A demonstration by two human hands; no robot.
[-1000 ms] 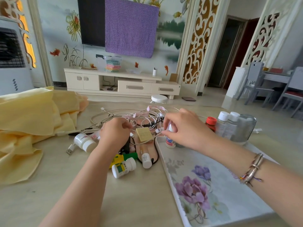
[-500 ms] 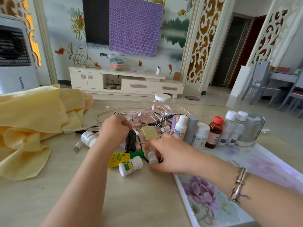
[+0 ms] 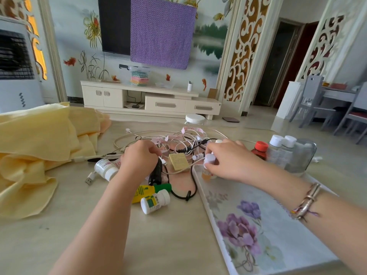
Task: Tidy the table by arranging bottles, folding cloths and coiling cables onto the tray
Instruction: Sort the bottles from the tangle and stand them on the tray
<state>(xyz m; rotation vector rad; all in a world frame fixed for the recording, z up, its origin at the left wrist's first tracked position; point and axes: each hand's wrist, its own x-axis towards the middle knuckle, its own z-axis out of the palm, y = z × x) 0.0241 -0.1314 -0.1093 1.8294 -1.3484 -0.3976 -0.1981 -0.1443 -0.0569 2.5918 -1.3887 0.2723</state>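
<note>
The right hand [image 3: 228, 161] pinches a small bottle [image 3: 208, 165] with curled fingers, standing it upright, cap up, at the far left corner of the flowered tray [image 3: 278, 245], while the left hand [image 3: 139, 159] has its fingers curled among the tangled cables [image 3: 178, 139] on the tabletop [image 3: 79, 235].

Floral tray [image 3: 264, 253] at table's right edge — bottles [image 3: 282, 150] upright along its far end; tangled cables [image 3: 178, 141] beside it, crumpled yellow cloth [image 3: 37, 153] left.
</note>
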